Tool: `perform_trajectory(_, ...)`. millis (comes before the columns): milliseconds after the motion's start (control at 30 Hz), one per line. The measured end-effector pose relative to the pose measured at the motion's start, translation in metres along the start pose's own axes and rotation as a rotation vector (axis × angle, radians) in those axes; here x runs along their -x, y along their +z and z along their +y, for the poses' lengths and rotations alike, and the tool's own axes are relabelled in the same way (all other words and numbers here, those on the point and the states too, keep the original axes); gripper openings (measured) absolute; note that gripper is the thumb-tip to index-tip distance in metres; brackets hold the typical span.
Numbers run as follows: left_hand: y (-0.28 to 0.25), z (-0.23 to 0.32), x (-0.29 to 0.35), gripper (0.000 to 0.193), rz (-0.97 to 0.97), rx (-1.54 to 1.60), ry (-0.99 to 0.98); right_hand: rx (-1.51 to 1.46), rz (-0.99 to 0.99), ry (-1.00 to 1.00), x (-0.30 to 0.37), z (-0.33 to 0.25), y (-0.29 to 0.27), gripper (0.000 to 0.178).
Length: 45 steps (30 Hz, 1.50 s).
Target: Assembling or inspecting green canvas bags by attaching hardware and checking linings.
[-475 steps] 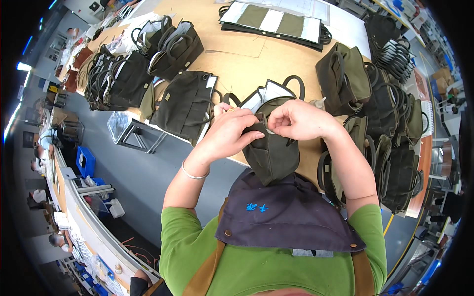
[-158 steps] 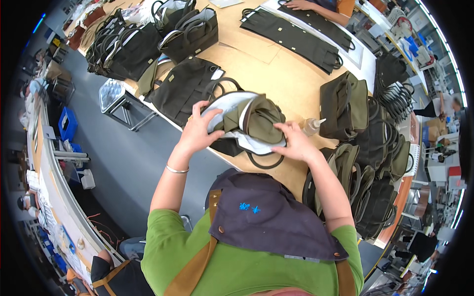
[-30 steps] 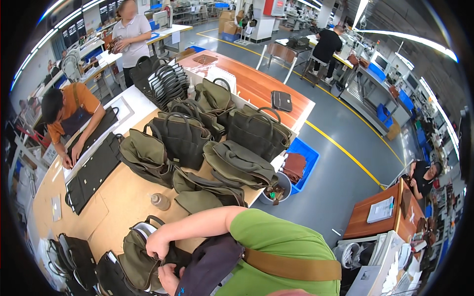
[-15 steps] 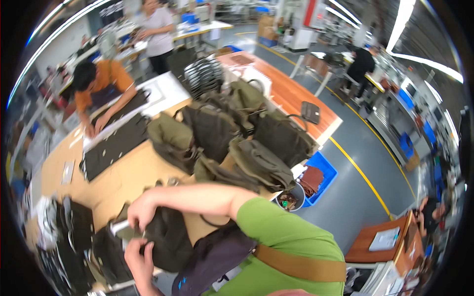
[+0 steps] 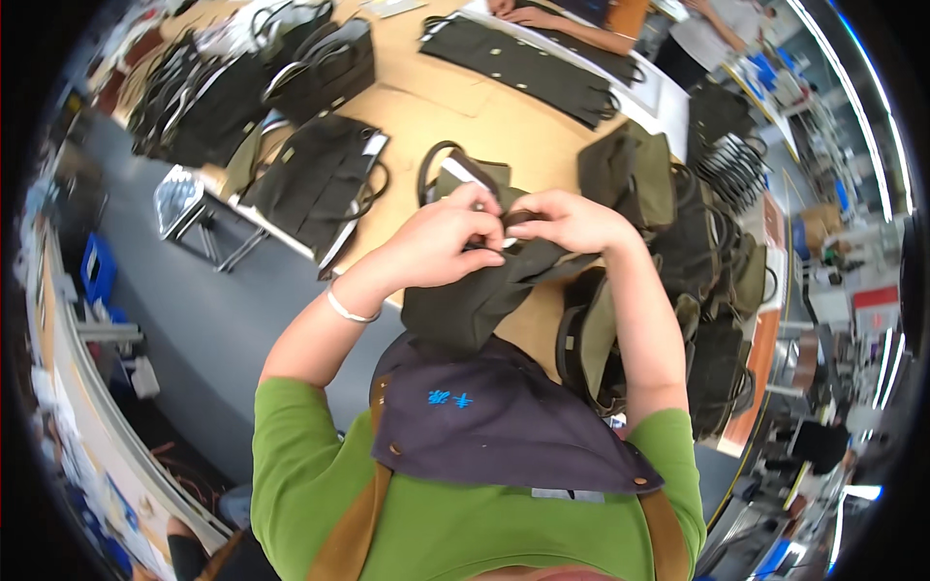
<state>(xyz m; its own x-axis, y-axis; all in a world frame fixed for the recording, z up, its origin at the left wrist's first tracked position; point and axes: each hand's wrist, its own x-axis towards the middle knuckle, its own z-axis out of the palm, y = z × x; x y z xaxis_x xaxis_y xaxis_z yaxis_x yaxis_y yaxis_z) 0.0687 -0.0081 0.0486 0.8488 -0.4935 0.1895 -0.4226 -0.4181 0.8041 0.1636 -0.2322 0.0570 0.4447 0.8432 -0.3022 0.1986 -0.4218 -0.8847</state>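
Bare tan board shows across the middle of the worktop (image 5: 412, 131), whose far edge runs out of the frame at the top; black fisheye rim swallows the corners, and the machinery at far right is too small to make out. At upper centre a co-worker's forearm (image 5: 581, 36) is cut off by the top edge, near a flat dark panel (image 5: 513, 73) with small pale tabs. Bags crowd the right, where the person's own forearm hides part of the olive-and-dark group (image 5: 630, 179). Just above the middle of the frame, the dark bag (image 5: 450, 310) sits tilted between the hands, near-black green, matt and softly creased, its lower end by the purple-grey apron (image 5: 513, 436); whether they touch is unclear. One rounded handle (image 5: 424, 176) stands up at its far side, beside an olive patch and a white strip. Left hand (image 5: 441, 237) has its grip narrowed on the bag's upper edge, fingers bent; right hand (image 5: 572, 221) pinches close beside it, thumb and fingertips nearly meeting. Exactly which part lies between those fingertips is hidden by the knuckles.
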Motion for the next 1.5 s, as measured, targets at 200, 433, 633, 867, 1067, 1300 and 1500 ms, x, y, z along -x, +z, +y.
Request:
perform_trajectory(200,0.001,-0.009,-0.003,0.019,-0.026,-0.141,0.010,-0.043,-0.049,0.071,-0.002,-0.002,-0.005,0.018)
perform_trajectory(433,0.004,-0.008,-0.001,0.018,-0.022,-0.121,-0.046,-0.200,-0.115,0.137,0.002,-0.009,-0.006,0.021)
perform_trajectory(633,0.004,-0.003,0.002,0.019,-0.007,-0.124,-0.068,-0.173,-0.121,0.188,-0.001,-0.002,-0.009,0.020)
perform_trajectory(867,0.010,-0.008,0.005,0.018,0.021,-0.128,-0.081,-0.237,-0.141,0.126,-0.003,-0.001,-0.009,0.020)
perform_trajectory(1067,0.012,-0.008,0.004,0.017,0.036,-0.090,-0.099,-0.236,-0.147,0.171,-0.005,-0.005,-0.008,0.018)
perform_trajectory(1300,0.013,-0.008,0.005,0.016,0.051,-0.056,-0.116,-0.233,-0.206,0.162,-0.006,-0.010,-0.010,0.016)
perform_trajectory(1500,0.015,-0.006,0.006,0.015,0.078,-0.053,-0.150,-0.224,-0.209,0.131,-0.005,-0.010,-0.011,0.013)
